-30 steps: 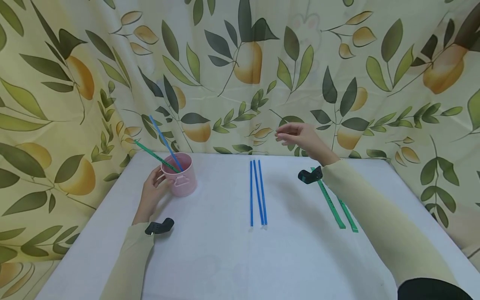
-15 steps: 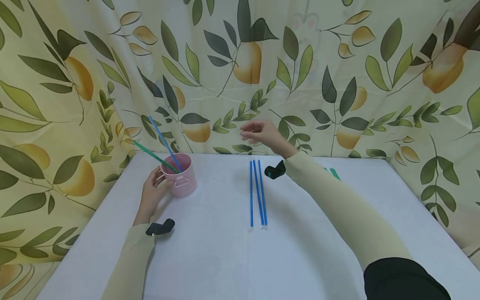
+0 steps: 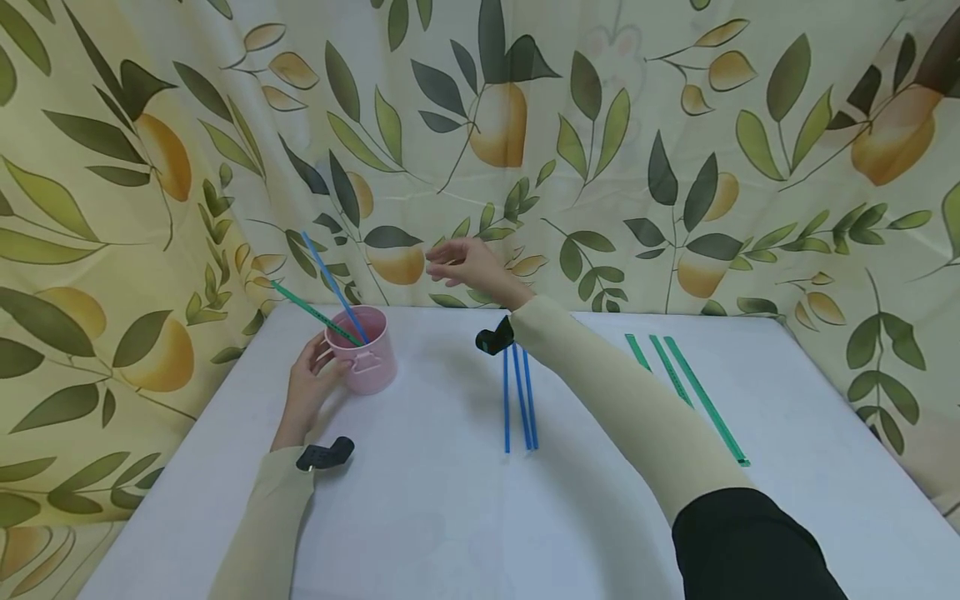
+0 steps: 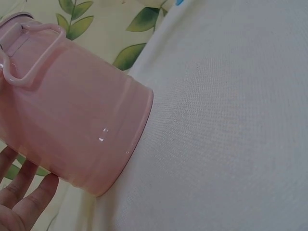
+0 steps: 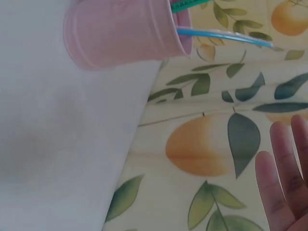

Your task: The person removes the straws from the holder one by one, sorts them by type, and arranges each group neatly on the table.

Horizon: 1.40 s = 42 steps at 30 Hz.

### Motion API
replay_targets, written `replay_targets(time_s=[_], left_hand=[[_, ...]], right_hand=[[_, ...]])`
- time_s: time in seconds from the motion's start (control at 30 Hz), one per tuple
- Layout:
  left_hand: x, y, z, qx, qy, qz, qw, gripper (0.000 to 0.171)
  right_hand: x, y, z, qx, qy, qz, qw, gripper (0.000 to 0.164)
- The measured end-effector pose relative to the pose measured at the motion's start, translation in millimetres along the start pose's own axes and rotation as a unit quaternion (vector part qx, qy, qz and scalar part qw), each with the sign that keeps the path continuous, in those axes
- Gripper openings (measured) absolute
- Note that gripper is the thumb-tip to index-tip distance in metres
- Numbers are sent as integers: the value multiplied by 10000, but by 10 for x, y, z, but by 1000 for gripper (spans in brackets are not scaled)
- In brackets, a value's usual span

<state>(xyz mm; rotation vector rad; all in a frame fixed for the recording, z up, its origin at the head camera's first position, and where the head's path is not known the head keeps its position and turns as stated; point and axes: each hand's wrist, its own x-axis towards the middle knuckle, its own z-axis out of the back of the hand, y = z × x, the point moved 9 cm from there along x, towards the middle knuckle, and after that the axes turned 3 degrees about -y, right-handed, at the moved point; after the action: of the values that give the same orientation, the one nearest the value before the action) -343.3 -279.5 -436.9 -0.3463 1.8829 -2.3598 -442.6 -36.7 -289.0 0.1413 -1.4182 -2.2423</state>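
Observation:
A pink bucket-shaped cup (image 3: 372,373) with a small handle (image 4: 45,62) stands upright at the table's left. Out of it lean a thin blue straw (image 3: 327,271) and a flat green strip (image 3: 303,308) with dark marks, like a ruler. My left hand (image 3: 307,379) holds the cup from its left side, its fingertips (image 4: 43,190) against the wall in the left wrist view. My right hand (image 3: 476,267) is raised in the air right of the cup, over the table's back edge. Its fingers (image 5: 279,178) are loosely extended, with nothing seen in them.
Several blue straws (image 3: 520,408) lie side by side mid-table, partly under my right forearm in this view. Further right lie several green strips (image 3: 705,396), some partly hidden by the sleeve. A patterned curtain (image 3: 450,125) hangs behind the white table (image 3: 420,500).
My right hand has swept left through the air, from above the green strips to near the cup. The left hand and the cup have stayed in place.

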Motion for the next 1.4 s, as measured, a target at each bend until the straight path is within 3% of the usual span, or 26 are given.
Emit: replay_targets(time_s=[0.3,0.53,0.9,1.4], left_hand=[[21,44,1,0,-28,185,9998,78],[26,25,4,-89,-33,89,9999,77],[23,31,1,-54,24,78,10000,77],[43,52,5,-171,-25,96,9998,75]], right_hand=[[139,121,-423,180,268,217,9992,33],[227,203,-721,438,367,440,9974,32],[286,203,-1169,506,606,460,9958,33],[376,136,-1514,330,611,310,9971,33]])
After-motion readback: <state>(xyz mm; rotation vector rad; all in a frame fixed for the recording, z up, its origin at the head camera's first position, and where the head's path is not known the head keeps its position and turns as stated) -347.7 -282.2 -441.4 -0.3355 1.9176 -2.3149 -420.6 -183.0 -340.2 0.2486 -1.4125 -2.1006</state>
